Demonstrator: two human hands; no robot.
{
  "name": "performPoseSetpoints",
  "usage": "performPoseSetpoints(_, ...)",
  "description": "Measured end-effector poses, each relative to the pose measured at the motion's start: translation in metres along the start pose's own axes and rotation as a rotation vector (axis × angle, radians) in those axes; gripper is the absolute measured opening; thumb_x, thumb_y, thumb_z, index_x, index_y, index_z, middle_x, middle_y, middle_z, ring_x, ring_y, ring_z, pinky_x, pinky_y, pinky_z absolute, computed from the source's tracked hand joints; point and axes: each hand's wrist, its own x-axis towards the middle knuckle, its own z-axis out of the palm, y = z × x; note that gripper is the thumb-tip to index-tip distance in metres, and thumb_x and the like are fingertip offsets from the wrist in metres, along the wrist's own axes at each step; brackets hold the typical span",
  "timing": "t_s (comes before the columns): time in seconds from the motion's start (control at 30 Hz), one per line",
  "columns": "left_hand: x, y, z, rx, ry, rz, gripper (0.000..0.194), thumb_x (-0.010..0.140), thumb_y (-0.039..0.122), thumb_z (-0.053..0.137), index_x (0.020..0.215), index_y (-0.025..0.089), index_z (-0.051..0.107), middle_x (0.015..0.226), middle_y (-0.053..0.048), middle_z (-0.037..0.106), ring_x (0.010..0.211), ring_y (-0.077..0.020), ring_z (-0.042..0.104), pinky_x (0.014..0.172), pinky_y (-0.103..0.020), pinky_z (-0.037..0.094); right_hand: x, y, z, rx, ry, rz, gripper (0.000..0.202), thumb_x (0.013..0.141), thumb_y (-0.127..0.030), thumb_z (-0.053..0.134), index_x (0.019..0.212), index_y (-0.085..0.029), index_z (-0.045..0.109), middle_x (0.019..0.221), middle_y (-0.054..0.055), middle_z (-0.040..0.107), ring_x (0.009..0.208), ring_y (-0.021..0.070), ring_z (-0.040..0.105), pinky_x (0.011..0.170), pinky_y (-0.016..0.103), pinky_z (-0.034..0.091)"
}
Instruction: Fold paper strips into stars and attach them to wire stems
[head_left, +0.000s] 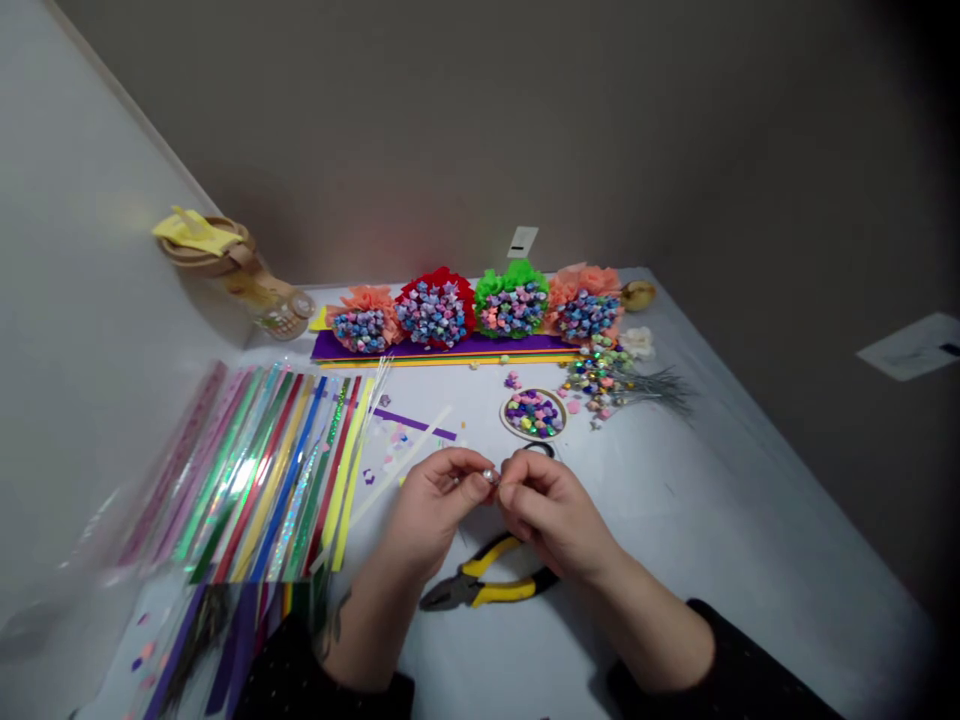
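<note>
- On my feed, the left hand (442,495) had its thumb and fingertips clamped on a small shiny piece (489,477), above the middle of the surface (652,500).
- The right hand (551,500) had its fingertips pressed together just beside that piece; I could not tell what, if anything, they gripped.
- I judged this piece unfinished, since both hands were busy at it.
- Along the far edge, four ruffled bunches (433,312) packed with small stars looked complete to me.
- Toward the far right corner, a heap of pieces (596,375) with wire stems (664,388) seemed ready but ungathered.
- Left to use, I reckoned: loose pieces (534,413) in the dish (534,437), and strips (255,470) by the left edge.
- Pliers (463,588) lay unheld below the hands.
</note>
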Motion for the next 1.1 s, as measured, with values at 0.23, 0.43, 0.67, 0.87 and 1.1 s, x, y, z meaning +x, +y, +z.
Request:
performPoseSetpoints(0.23,-0.0015,-0.0008,0.0016,0.011,-0.001,-0.002,0.025,0.064,0.034,0.079,0.079,0.017,0.070,0.072,-0.001,0.065,0.068,-0.0120,0.056,0.067,-0.025,0.046,-0.0015,-0.0002,-0.0010,-0.051,-0.033,-0.030,0.011,0.071,-0.022,0.060,0.063,-0.019,0.054,0.046,-0.009,0.039,0.039,0.0053,0.029,0.039,0.019,0.022)
performPoseSetpoints(0.43,-0.0018,-0.0034,0.0001,0.012,-0.014,0.037,0.018,0.069,0.031,0.075,0.079,0.018,0.069,0.078,-0.003,0.069,0.075,-0.0143,0.061,0.073,-0.027,0.049,-0.0026,-0.0004,-0.0023,-0.087,-0.024,-0.077,0.010,0.073,-0.019,0.059,0.063,-0.019,0.056,0.047,-0.008,0.040,0.041,0.0058,0.029,0.041,0.020,0.022)
performPoseSetpoints(0.67,-0.0031,-0.0059,-0.0029,0.045,0.018,0.008,0.022,0.070,0.032,0.074,0.087,0.017,0.072,0.079,-0.004,0.069,0.072,-0.0145,0.063,0.073,-0.028,0.050,-0.0032,-0.0006,-0.0043,-0.116,-0.032,-0.116,0.010,0.074,-0.016,0.059,0.064,-0.019,0.057,0.050,-0.007,0.042,0.043,0.0061,0.030,0.044,0.020,0.026)
performPoseSetpoints(0.87,-0.0037,-0.0069,-0.0043,0.015,-0.024,0.003,0.023,0.073,0.033,0.073,0.089,0.017,0.068,0.073,-0.001,0.066,0.068,-0.0117,0.060,0.068,-0.024,0.049,-0.0037,-0.0009,-0.0039,-0.143,-0.026,-0.111,0.010,0.073,-0.017,0.059,0.063,-0.019,0.057,0.050,-0.007,0.042,0.045,0.0068,0.031,0.044,0.020,0.026)
performPoseSetpoints(1.1,-0.0051,-0.0064,-0.0035,0.003,-0.045,0.021,0.021,0.076,0.033,0.072,0.088,0.017,0.068,0.073,0.000,0.066,0.068,-0.0101,0.060,0.067,-0.022,0.047,-0.0048,-0.0005,-0.0052,-0.131,-0.049,-0.119,0.010,0.075,-0.018,0.059,0.066,-0.018,0.057,0.053,-0.007,0.042,0.045,0.0062,0.031,0.044,0.020,0.026)
